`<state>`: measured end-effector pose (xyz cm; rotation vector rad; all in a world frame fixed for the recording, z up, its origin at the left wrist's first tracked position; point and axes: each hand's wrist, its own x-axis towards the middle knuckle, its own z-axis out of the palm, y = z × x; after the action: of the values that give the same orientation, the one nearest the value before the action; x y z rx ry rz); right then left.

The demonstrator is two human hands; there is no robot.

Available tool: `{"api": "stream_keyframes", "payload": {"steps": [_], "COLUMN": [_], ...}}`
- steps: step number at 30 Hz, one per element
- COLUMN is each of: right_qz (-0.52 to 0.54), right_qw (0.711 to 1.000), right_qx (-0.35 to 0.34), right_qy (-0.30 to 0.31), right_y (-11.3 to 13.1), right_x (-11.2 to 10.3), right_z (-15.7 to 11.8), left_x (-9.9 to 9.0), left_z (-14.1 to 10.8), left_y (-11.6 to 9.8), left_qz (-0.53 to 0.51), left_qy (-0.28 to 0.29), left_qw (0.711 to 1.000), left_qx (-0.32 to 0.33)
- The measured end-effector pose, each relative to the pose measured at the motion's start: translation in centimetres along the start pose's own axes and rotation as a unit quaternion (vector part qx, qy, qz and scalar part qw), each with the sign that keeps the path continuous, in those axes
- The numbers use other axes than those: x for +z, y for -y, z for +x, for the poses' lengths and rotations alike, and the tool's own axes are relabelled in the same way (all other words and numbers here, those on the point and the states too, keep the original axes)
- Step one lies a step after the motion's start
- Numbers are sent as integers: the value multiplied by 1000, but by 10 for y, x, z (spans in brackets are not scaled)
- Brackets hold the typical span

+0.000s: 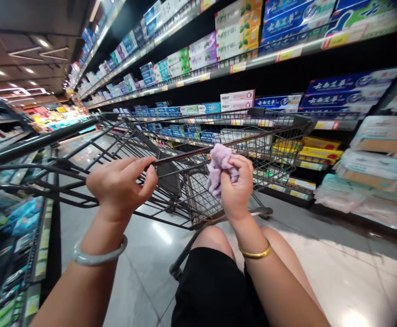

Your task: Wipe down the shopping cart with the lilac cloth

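A dark metal shopping cart (181,190) stands crosswise right in front of my knees. My left hand (120,181) is closed around a bar at the cart's upper edge, thumb below and fingers over the top. In my right hand (237,186) is a crumpled pale purple cloth (221,165), bunched between thumb and fingers. The cloth is against or just in front of the cart's side rail; which of the two I cannot tell. Wire mesh shows inside the cart behind my hands.
Shelves (198,75) of boxed toothpaste run along the right side into the distance. Clear plastic packs (375,163) hang or stack at far right. Another shelf (14,245) with colourful packaged goods lines the left. A grey tiled floor (144,263) lies below, with the cart's wheel (176,271) near my legs.
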<state>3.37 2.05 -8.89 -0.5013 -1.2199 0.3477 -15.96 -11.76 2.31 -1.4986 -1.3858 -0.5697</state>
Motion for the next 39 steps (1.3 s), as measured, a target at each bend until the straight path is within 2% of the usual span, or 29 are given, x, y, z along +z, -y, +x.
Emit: {"api": "stream_keyframes", "payload": {"steps": [2, 3, 6, 8, 10, 14, 16, 18, 21, 23, 25, 29, 31, 33, 37, 39], "right_qz": [-14, -12, 17, 39, 46, 5, -21, -28, 3, 22, 21, -25, -52, -63, -56, -55], "right_qw": [1000, 1000, 988, 978, 983, 999, 999, 999, 989, 982, 987, 998, 997, 996, 981, 975], "right_qx": [-1, -10, -63, -85, -74, -40, -40, -46, -80, -99, -90, -54, -54, -65, -146, -167], "right_qy": [-7, 13, 137, 185, 162, 26, -13, 8, 122, 160, 132, -2, -29, -9, 119, 134], "right_y": [4, 9, 25, 30, 27, 12, 10, 15, 26, 31, 29, 14, 9, 8, 16, 20], "right_x": [0, 2, 13, 16, 13, -6, -10, -6, 8, 12, 7, -17, -23, -20, -7, -7], "right_z": [0, -4, -18, -21, -15, 9, 14, 8, -8, -13, -7, 19, 24, 21, 7, 8], "left_x": [3, 5, 10, 14, 18, 24, 27, 30, 34, 37, 40, 49, 53, 56, 58, 57], "left_z": [1, 1, 4, 6, 7, 10, 12, 13, 15, 15, 14, 11, 11, 12, 14, 14], "left_y": [2, 3, 5, 5, 4, 3, 3, 2, -1, -5, -13, -29, -35, -39, -39, -39], "left_qz": [-10, -14, -23, -32, -41, -53, -61, -70, -73, -64, -52, -32, -27, -25, -22, -25], "left_qy": [-13, -20, -29, -29, -32, -47, -53, -51, -47, -42, -37, -35, -37, -41, -37, -30], "left_qw": [1000, 1000, 999, 999, 998, 997, 997, 996, 996, 997, 996, 991, 987, 985, 985, 986], "left_qx": [5, 7, 15, 19, 22, 22, 16, 7, -5, -24, -55, -125, -151, -166, -167, -163]}}
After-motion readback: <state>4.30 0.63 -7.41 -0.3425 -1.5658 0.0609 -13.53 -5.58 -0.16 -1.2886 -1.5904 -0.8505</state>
